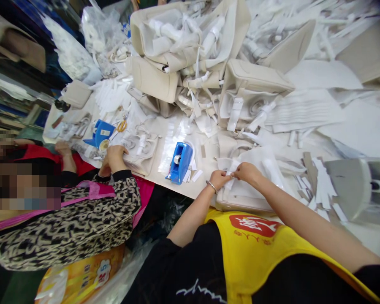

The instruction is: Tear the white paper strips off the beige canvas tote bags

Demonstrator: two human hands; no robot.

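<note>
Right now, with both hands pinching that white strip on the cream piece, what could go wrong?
1. The left hand and right hand meet on a small white strip; it could go on crooked or creased.
2. Cut strips lie loose by the blue tape dispenser; a forearm might sweep them off the table edge.
3. The heap of cream covers behind looks unstable and may slide onto the cream piece.

A: What sits between the left hand and right hand?
B: Something small and white; the fingertips cover it, too small to tell.
A: And the far pile of cream covers?
B: Smeared at the top right, and cut by the edge.
</note>
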